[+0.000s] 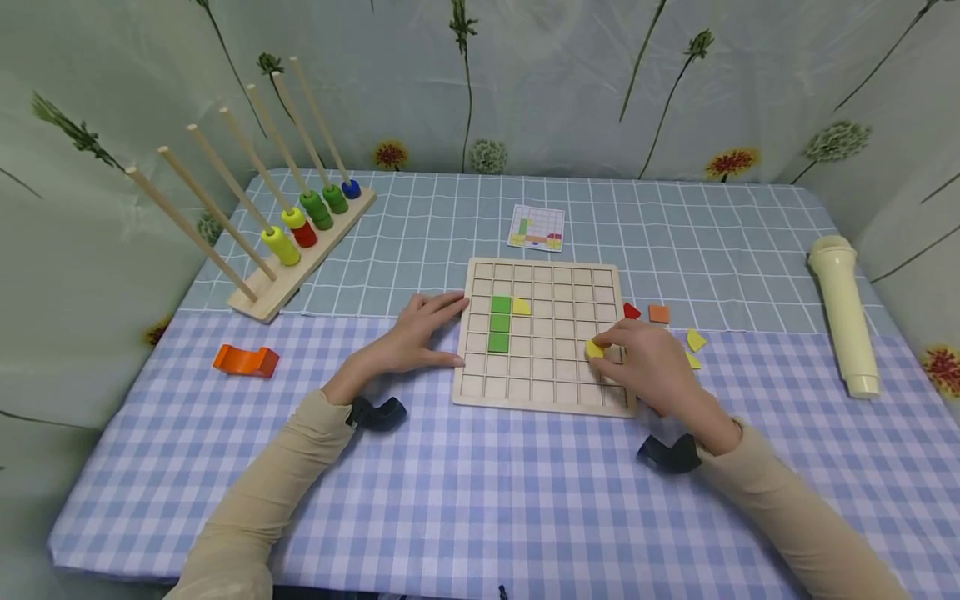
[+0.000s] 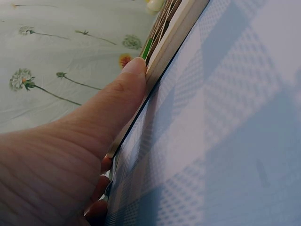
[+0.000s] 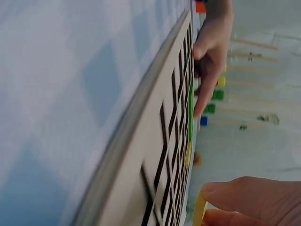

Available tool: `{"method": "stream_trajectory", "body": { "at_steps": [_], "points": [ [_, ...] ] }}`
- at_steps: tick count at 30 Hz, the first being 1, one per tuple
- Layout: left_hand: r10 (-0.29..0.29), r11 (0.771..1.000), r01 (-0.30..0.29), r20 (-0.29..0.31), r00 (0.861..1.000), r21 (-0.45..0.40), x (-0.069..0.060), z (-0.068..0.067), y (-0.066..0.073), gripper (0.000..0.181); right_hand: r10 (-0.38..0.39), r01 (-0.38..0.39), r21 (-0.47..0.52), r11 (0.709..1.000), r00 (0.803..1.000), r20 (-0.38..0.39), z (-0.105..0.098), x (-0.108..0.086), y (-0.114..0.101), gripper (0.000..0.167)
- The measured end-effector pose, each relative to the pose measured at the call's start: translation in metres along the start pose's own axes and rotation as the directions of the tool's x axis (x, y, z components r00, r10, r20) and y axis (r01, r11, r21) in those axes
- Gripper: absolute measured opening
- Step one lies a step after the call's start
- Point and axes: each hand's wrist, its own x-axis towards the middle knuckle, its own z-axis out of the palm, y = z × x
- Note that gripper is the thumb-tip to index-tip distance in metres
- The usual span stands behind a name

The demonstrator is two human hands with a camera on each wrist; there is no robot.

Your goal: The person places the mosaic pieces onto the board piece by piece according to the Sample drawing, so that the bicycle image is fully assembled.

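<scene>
A square wooden grid board point(image 1: 555, 367) lies on the table. Three green square tiles point(image 1: 500, 323) stand in a column on it, with a yellow tile point(image 1: 521, 307) beside the top one. My left hand point(image 1: 416, 337) rests its thumb and fingertips against the board's left edge, fingers extended; in the left wrist view the thumb point(image 2: 127, 89) touches the rim. Over the board's right part my right hand point(image 1: 652, 362) pinches a yellow tile point(image 3: 200, 209) between thumb and finger. That tile's exact shape is partly hidden by the fingers.
Right of the board lie red point(image 1: 632, 311), orange point(image 1: 658, 314) and yellow point(image 1: 696, 340) pieces. Behind it is a pattern card point(image 1: 537, 227). A peg stand with coloured rings point(image 1: 270, 298) and an orange curved block point(image 1: 246, 361) are left; a cream cylinder point(image 1: 843, 317) lies far right.
</scene>
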Motion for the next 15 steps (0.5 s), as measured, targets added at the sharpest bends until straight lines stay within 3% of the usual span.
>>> {"method": "stream_trajectory", "body": {
  "at_steps": [5, 15],
  "points": [
    [0.005, 1.0, -0.005, -0.003, 1.0, 0.0, 0.001, 0.001, -0.001, 0.089, -0.002, 0.003, -0.019, 1.0, 0.999, 0.053, 0.009, 0.003, -0.018, 0.022],
    [0.016, 1.0, -0.016, 0.002, 1.0, 0.003, 0.0, -0.001, 0.001, 0.088, -0.09, 0.089, 0.013, 0.996, 0.993, 0.077, 0.023, 0.012, -0.053, 0.023]
  ]
}}
